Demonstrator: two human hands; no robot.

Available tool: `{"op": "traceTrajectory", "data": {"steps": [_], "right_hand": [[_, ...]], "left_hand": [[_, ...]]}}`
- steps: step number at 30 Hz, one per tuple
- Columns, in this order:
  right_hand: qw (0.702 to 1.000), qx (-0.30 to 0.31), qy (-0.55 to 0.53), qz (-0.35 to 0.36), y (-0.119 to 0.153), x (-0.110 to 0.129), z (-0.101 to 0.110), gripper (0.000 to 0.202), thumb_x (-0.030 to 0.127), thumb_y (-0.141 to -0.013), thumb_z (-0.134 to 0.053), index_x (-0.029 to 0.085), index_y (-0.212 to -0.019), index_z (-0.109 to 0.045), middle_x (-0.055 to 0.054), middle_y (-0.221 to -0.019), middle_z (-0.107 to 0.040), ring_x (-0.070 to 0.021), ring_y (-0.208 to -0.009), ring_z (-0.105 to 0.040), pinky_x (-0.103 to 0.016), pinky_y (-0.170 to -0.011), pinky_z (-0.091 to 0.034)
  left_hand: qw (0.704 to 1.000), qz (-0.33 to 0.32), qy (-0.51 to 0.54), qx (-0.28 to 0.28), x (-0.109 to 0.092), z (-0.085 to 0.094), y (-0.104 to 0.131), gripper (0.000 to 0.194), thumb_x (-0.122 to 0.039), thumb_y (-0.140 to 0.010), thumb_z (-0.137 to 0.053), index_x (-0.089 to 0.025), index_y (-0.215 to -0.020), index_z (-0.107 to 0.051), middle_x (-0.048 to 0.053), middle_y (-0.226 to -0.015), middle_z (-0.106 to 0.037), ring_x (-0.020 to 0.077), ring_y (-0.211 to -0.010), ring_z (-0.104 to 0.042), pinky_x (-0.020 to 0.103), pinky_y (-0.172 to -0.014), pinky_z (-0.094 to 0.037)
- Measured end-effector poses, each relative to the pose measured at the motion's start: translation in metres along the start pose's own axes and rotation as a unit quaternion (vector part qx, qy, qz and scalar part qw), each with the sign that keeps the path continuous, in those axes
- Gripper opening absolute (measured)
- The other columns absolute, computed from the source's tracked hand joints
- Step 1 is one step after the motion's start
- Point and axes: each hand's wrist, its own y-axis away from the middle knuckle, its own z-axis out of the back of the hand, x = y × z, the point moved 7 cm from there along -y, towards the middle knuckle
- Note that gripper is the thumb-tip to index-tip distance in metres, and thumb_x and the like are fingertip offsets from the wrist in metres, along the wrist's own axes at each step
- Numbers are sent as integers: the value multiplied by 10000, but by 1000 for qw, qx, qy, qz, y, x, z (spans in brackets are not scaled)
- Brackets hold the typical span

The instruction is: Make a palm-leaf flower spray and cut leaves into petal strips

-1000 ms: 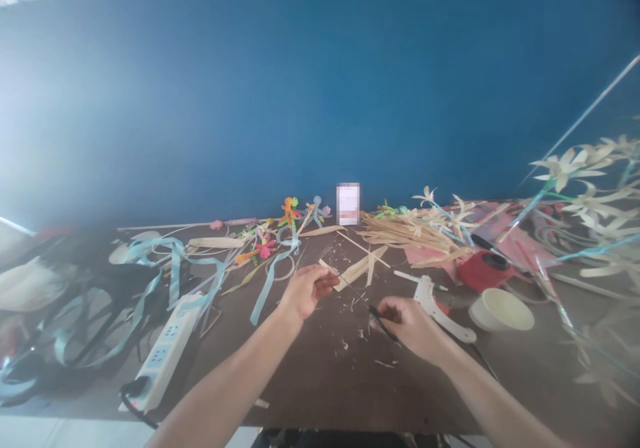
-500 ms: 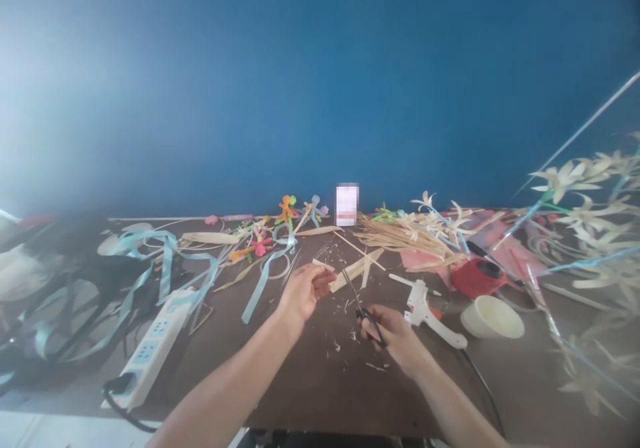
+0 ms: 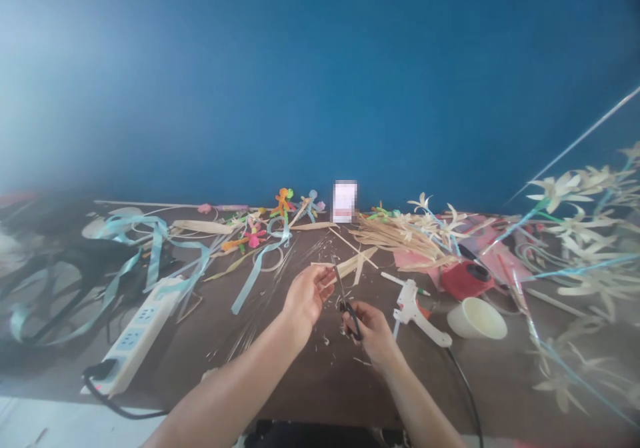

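In the middle of the table, my right hand (image 3: 374,331) is closed around the black handles of a pair of scissors (image 3: 353,321). Their blades point up and away, with the tips close to the fingers of my left hand (image 3: 304,301). That hand is raised, fingers curled in a pinch, and a thin pale strip (image 3: 320,265) shows at its fingertips. How far the strip runs inside the fingers is hidden. Beyond both hands lie wider pale husk-like strips (image 3: 357,265). Small pale scraps are scattered on the tabletop below the blades.
To the right are a white glue gun (image 3: 417,315) with a black cord, a pale cup (image 3: 477,318), a red roll (image 3: 466,279) and pale flowers (image 3: 560,191). A power strip (image 3: 137,331) and blue ribbon (image 3: 155,235) lie left. A blurred screen (image 3: 345,201) stands at the back.
My right hand has come left with the scissors, bringing the blades nearer my left fingers. The blades look closer together than before. The view has shifted slightly.
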Motion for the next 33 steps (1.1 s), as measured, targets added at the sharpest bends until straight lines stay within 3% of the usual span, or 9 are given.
{"op": "traceTrajectory", "data": {"steps": [15,19,26,33], "right_hand": [[999,-37,-25,4,1,-6,1,271,362,-674,-624,159,-613,-456,51,-470,-456,-47,-420,-346,-159,-366,-210],[1000,-16,-3,7,3,3,3,284,393,-679,-609,155,-615,-466,48,-475,-457,-46,-405,-321,-168,-370,-220],[985,89,146,13,12,42,18,258,366,-627,-650,149,-616,-511,38,-528,-467,-68,-481,-372,-182,-437,-274],[950,87,297,47,15,67,26,225,355,-608,-647,162,-602,-532,48,-489,-452,-72,-458,-347,-184,-412,-264]], "left_hand": [[1000,-10,12,6,5,0,0,86,-135,-616,-585,-132,-702,-591,36,-729,-635,123,-675,-618,173,-490,-467],[999,-16,-28,30,0,3,0,86,-154,-617,-583,-137,-701,-591,47,-731,-645,146,-687,-622,192,-490,-467],[969,-74,-207,111,-32,-3,15,61,-192,-620,-589,-132,-619,-578,64,-656,-648,143,-601,-600,199,-475,-438],[940,-87,-298,141,-45,-7,22,45,-174,-604,-596,-139,-592,-572,56,-608,-645,140,-560,-594,212,-498,-438]]}}
